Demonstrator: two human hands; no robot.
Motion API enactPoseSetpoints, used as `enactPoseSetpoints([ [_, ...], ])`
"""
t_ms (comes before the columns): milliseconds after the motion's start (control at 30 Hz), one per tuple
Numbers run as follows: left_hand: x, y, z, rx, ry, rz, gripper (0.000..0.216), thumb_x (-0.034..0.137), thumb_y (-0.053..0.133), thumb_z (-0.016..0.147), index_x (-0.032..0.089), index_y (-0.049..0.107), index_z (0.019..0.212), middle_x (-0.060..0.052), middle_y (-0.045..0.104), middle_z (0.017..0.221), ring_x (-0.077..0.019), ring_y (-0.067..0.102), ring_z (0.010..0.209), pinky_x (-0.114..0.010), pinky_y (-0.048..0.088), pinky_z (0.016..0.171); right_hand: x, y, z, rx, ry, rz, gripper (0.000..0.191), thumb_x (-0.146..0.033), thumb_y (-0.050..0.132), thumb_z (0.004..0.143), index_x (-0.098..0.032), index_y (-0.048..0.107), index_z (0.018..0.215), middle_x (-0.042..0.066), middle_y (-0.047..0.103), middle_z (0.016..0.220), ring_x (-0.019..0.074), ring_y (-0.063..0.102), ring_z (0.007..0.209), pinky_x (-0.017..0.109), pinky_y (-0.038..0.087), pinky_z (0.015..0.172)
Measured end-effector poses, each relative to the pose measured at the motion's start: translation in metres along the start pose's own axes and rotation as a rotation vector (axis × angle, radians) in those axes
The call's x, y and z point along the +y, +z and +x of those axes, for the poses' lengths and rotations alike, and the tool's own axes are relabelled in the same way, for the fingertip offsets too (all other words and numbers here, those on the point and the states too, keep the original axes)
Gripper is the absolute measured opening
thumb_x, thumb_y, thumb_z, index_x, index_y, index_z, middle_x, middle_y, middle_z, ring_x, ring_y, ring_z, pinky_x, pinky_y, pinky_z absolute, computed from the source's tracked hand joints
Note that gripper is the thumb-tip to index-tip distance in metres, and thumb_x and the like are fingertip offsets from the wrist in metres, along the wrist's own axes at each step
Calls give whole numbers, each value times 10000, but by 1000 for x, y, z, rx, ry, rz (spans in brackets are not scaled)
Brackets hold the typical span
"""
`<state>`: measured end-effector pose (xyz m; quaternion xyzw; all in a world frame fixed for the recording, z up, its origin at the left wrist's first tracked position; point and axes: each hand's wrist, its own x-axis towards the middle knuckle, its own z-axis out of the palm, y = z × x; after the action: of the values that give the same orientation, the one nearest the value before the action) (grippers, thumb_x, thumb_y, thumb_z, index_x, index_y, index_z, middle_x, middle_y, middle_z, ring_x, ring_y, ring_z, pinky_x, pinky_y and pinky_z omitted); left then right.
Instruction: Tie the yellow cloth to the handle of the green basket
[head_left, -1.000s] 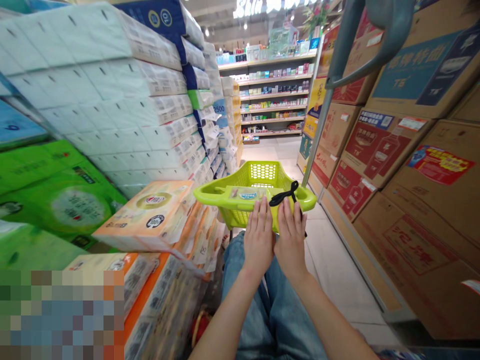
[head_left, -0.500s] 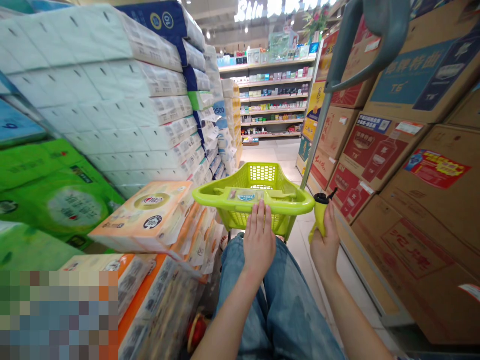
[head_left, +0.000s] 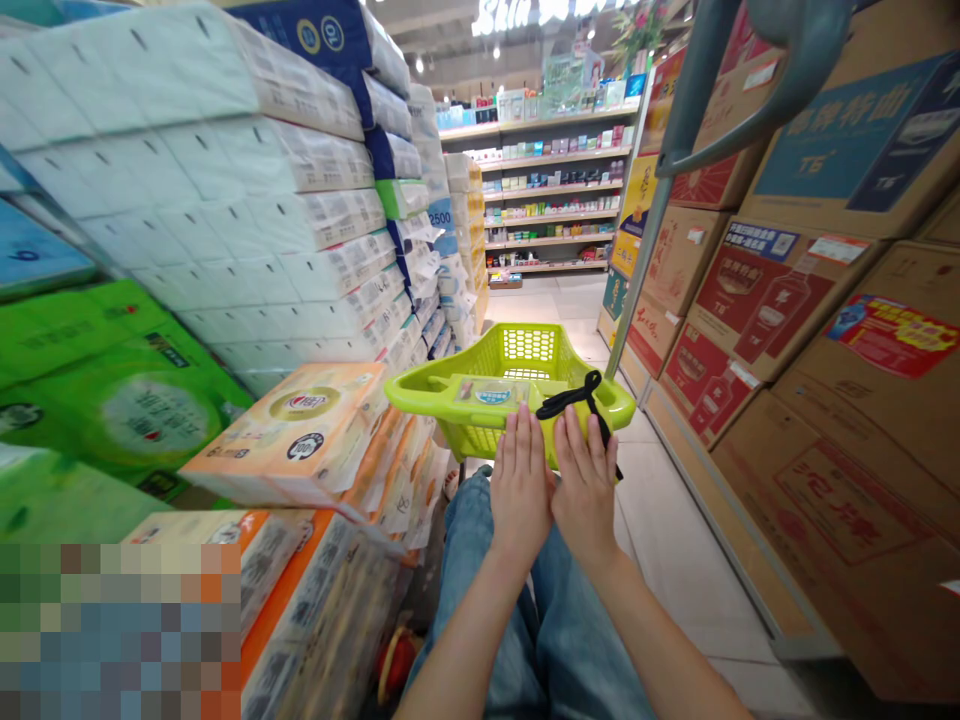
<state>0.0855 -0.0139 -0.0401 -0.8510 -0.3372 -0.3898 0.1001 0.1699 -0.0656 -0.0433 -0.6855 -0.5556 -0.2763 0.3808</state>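
Our right hand [head_left: 585, 490] has swung back beside our left hand [head_left: 521, 490], fingers of both straight; we can't tell their grip. The yellow item [head_left: 550, 432], apparently under them before the green basket [head_left: 429, 403], could slip if loosely held, its black strap [head_left: 592, 392] snagging.

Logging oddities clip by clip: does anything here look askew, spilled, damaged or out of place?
Nothing visible looks spilled or damaged. The one oddity is a pixelated patch in the lower left corner, hiding whatever is there. The black cord by the right hand loops loosely, which seems ordinary.
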Motion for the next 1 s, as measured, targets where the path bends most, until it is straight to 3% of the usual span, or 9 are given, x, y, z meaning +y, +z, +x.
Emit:
enactPoseSetpoints([
  [133, 0, -4, 0, -43, 0, 26, 737, 104, 448, 894, 63, 136, 1560, -187, 247, 1615, -265, 158, 1514, -457, 352, 1180, 23, -12, -1, 23, -16, -9, 754, -50, 327, 913, -294, 98, 1589, 81, 415, 1559, 241, 171, 1519, 595, 207, 1210],
  [300, 0, -4, 1, -43, -3, 22, 751, 97, 447, 888, 88, 125, 1567, -165, 238, 1622, -255, 171, 1513, -444, 336, 1190, 48, -27, 8, 90, 90, 110, 824, 9, 292, 836, -270, 108, 1589, 82, 270, 1629, 241, 140, 1526, 595, 227, 1203],
  [533, 3, -1, -1, -38, -26, 42, 760, 108, 463, 876, 62, 135, 1560, -173, 238, 1622, -260, 140, 1519, -442, 331, 1189, 23, -22, 15, 81, 302, 193, 889, -4, 304, 771, -231, 47, 1591, 62, 101, 1670, 242, 41, 1538, 619, 198, 1196],
  [767, 2, -3, 0, -16, -11, 32, 741, 100, 452, 869, 54, 164, 1550, -189, 269, 1609, -267, 159, 1514, -454, 357, 1172, -2, -10, 10, -27, 134, 14, 798, -91, 359, 874, -205, 29, 1592, 108, 214, 1644, 254, 4, 1539, 636, 154, 1198],
  [1000, 3, -3, 0, -25, -10, 66, 710, 108, 436, 882, 51, 189, 1545, -176, 265, 1615, -260, 151, 1518, -438, 334, 1187, 2, -13, 5, -64, 3, -2, 715, -119, 352, 936, -214, 83, 1592, 107, 351, 1593, 236, 96, 1535, 579, 167, 1216],
])
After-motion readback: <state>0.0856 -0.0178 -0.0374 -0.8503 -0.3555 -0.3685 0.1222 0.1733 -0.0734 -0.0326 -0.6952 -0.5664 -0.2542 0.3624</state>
